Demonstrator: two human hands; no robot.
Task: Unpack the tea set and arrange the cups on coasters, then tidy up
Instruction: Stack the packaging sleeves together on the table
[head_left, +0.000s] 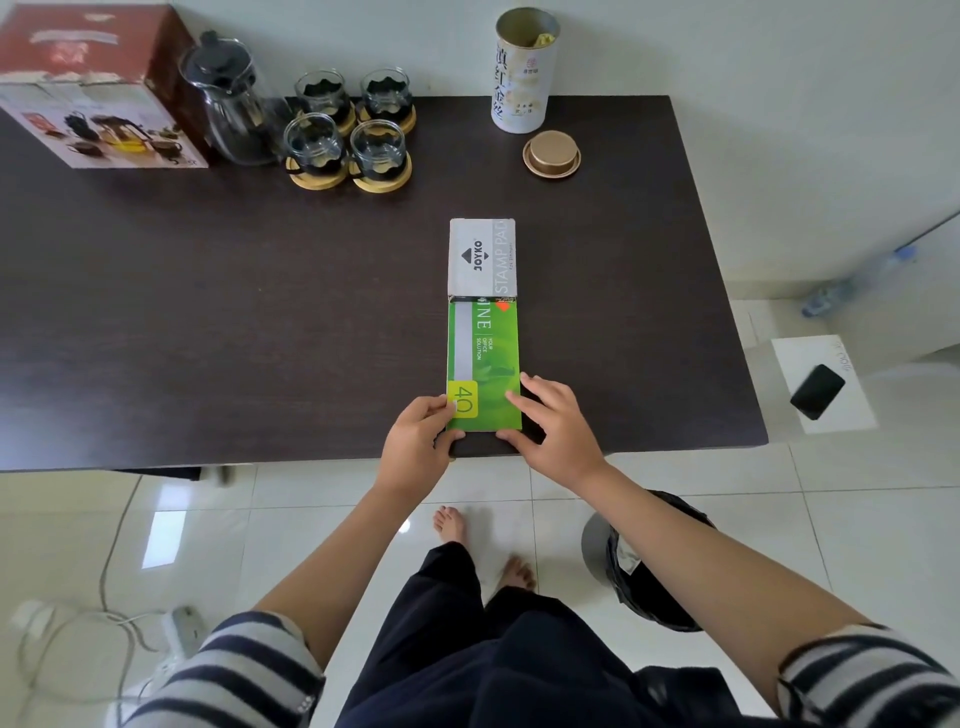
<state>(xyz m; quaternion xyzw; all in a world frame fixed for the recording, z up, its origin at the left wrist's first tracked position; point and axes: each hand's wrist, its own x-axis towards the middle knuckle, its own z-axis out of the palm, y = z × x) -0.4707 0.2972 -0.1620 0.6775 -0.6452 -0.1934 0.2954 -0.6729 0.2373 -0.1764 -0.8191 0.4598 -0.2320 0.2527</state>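
Your four clear glass cups (347, 136) with black holders already stand on round wooden coasters (382, 179), grouped two by two at the far left-centre of the dark wood-grain bench (208, 312). Just left of them stands the clear glass teapot with a black lid (231, 104), and beyond that, at the far left corner, the red and white cardboard tea set box (88, 88).

Nearer you, at the front edge, your left hand (415, 439) pinches the left side of a flat green cardboard box (483, 364) marked 40, thumb on top. Your right hand (553, 428) rests on the same box with its fingers spread and fairly straight, the thumb along the near edge. A grey box printed JOYKO STAMP PAD (482, 257) lies end to end with the green one, touching its far end.

At the far right of the bench stands an open white cylindrical tea canister with Chinese characters (523, 73), its gold round lid (551, 154) lying just in front of it.

The floor is glossy white tile. A black-lined waste bin (654, 566) stands by your right leg. To the right, a black phone (817, 391) lies on a white sheet, and a clear plastic bottle (857, 283) lies farther back. A white cable and power strip (182, 626) trail at lower left.
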